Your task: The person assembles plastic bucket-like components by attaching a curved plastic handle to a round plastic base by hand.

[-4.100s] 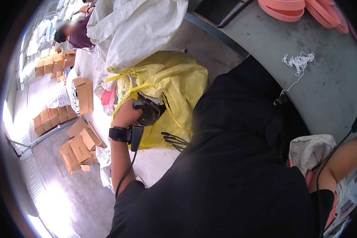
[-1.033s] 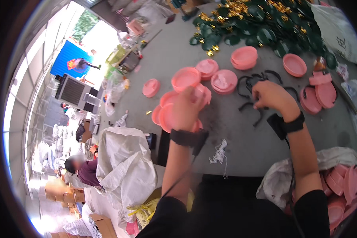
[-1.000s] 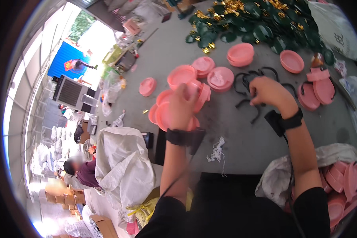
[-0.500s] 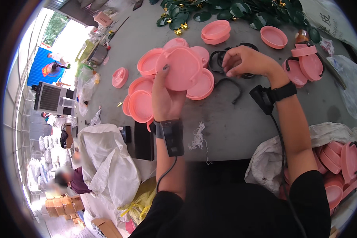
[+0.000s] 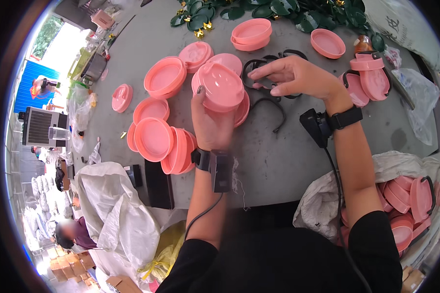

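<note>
A pink round plastic lid [image 5: 221,87] with small tabs on its rim rests in my left hand [image 5: 211,119], its glossy face up and my thumb across its edge. My right hand [image 5: 298,78] hovers over a small heap of curved black plastic handles [image 5: 252,66], fingers apart and stretched toward them, with nothing visible between them. One loose black handle [image 5: 278,110] lies nearer to me. Around my left hand sit several pink round shallow dishes [image 5: 154,139], some stacked, and a further pink piece lies partly under the held lid.
Dark green leaf-shaped pieces with gold bits [image 5: 308,17] cover the far edge. Pink cases with black handles [image 5: 369,78] stand at the right. A white sack [image 5: 318,205] of pink parts is at the lower right. A black flat box [image 5: 159,185] lies at the table's near left edge.
The lid in my left hand has turned from its flat, recessed side to its glossy side. My right hand's fingers have stretched out over the black handles. The whole view has shifted slightly.
</note>
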